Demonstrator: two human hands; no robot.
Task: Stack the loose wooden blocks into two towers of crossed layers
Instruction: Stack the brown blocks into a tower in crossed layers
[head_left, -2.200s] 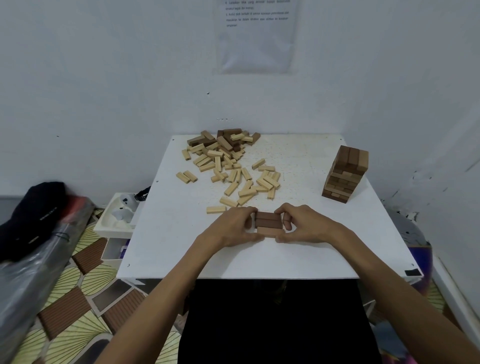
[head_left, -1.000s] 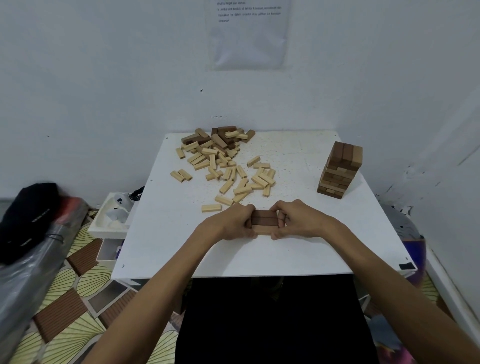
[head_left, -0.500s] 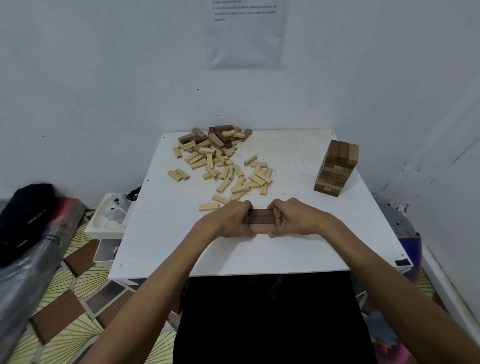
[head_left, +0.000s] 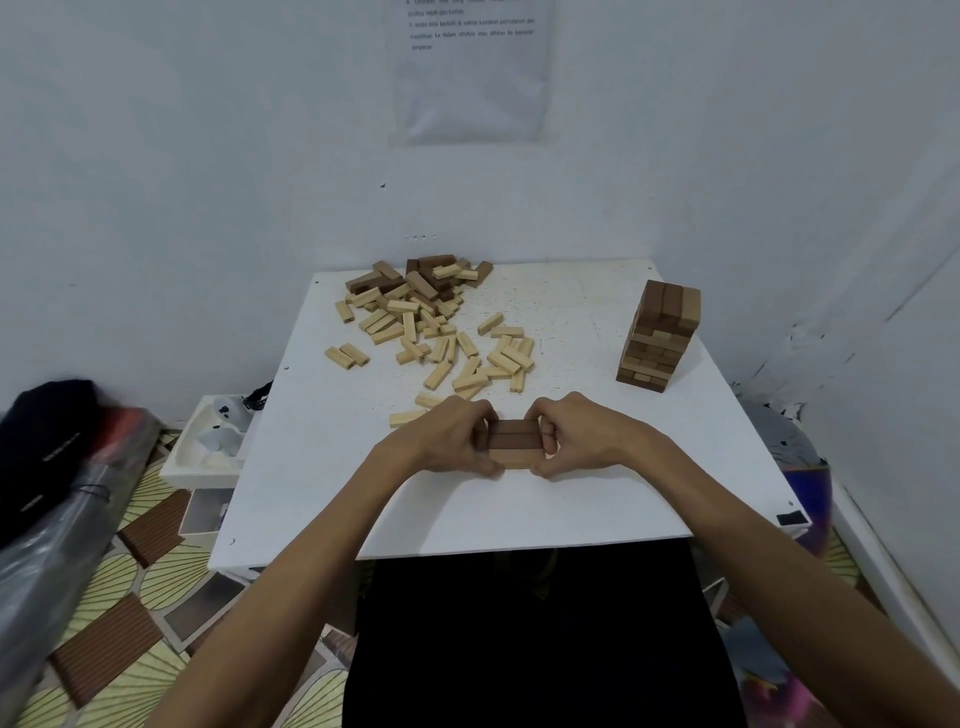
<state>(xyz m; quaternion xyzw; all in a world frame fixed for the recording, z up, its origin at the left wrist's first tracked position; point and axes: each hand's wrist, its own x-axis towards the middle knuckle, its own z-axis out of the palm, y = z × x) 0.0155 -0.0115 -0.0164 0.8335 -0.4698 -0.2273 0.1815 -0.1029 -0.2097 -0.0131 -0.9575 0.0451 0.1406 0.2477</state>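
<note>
**Hands square up the second tower's base**

Little has shifted since the earlier frames; both hands have only drawn slightly tighter. Now the left hand (head_left: 451, 437) and right hand (head_left: 577, 436) curl fingers and thumbs against opposite ends of the block layer (head_left: 514, 441), three pieces side by side at the table's (head_left: 571, 512) 6 o'clock. The first tower (head_left: 660, 332) stands at 2 o'clock, and the loose blocks (head_left: 431, 322) lie around 11. The pieces look light, rigid and smooth, so they probably skid easily. They are best pinched gently by the short ends.
</note>
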